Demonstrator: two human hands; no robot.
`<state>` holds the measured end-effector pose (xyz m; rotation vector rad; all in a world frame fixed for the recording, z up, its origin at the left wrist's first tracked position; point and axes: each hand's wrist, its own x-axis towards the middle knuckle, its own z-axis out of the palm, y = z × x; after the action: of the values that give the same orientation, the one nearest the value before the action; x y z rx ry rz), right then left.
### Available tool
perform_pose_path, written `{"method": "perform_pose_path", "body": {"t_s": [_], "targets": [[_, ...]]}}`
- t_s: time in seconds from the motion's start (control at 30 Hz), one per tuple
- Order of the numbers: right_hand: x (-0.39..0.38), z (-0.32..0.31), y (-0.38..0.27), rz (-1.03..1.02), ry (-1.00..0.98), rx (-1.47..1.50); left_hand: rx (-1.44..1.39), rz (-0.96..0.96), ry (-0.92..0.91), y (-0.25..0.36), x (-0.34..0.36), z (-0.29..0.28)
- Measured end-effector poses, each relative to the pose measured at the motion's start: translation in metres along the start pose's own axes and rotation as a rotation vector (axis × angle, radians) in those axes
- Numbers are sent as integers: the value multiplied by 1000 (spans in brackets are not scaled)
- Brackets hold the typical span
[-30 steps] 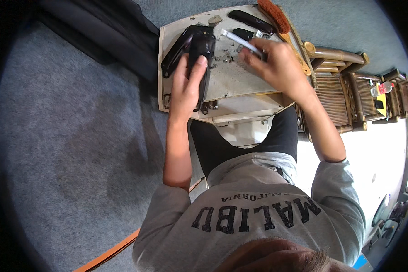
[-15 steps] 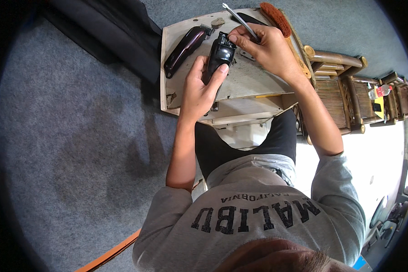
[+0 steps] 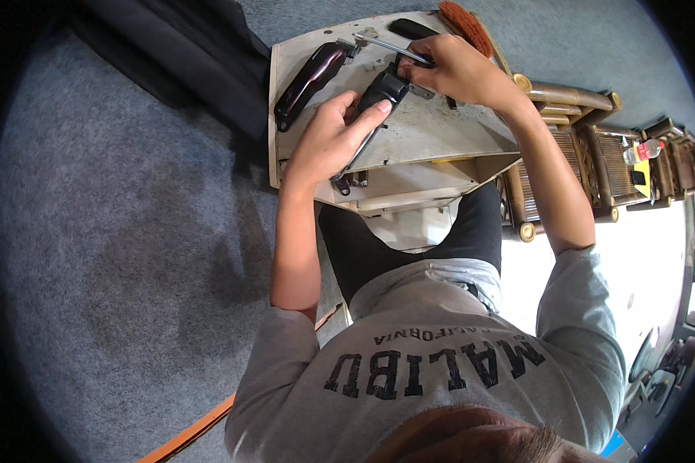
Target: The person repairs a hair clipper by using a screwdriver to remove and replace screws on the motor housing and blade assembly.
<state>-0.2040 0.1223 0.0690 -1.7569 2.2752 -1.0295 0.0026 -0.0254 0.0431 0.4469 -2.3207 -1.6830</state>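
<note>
My left hand [image 3: 328,139] is closed around a black hair clipper [image 3: 384,89], its head pointing away from me and to the right. The thumb lies along the clipper's upper face. In my right hand [image 3: 463,73] a slim silver screwdriver [image 3: 390,47] is gripped, its shaft sticking out to the left above the clipper. The thumb and fingertips of that hand are at the clipper's head; what they touch there is partly hidden. A flat metal piece [image 3: 422,92] lies on the worn wooden table [image 3: 432,137] just beneath the right hand.
A dark maroon clipper [image 3: 313,81] lies at the table's left. Toward the far right are a black rounded object [image 3: 411,29] and an orange-brown bristly brush [image 3: 467,29]. An open shelf [image 3: 417,185] faces me. Bamboo chairs [image 3: 571,154] stand right; black cloth [image 3: 185,62] hangs left.
The screwdriver has swung down to lie flatter, pointing left. The clipper has tilted further right, and my right hand has turned over its head.
</note>
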Motion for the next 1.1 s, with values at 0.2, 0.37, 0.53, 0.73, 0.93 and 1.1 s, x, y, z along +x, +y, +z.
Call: {"method": "perform_pose_path", "body": {"t_s": [0.2, 0.37, 0.53, 0.73, 0.93, 1.1], "targets": [[-3, 7, 18, -27, -64, 74, 158, -130, -138, 8, 11, -19], [-8, 8, 10, -14, -109, 94, 149, -134, -279, 8, 13, -36], [-18, 11, 6, -66, -127, 133, 97, -70, -300, 7, 8, -38], [-24, 17, 2, -122, -33, 31, 51, -128, -359, 5, 10, -45], [-26, 26, 12, -231, 40, 127, 7, -149, -350, 6, 9, -43], [-27, 26, 16, -212, 22, 152, 42, -135, -400, 2, 14, -46]]}}
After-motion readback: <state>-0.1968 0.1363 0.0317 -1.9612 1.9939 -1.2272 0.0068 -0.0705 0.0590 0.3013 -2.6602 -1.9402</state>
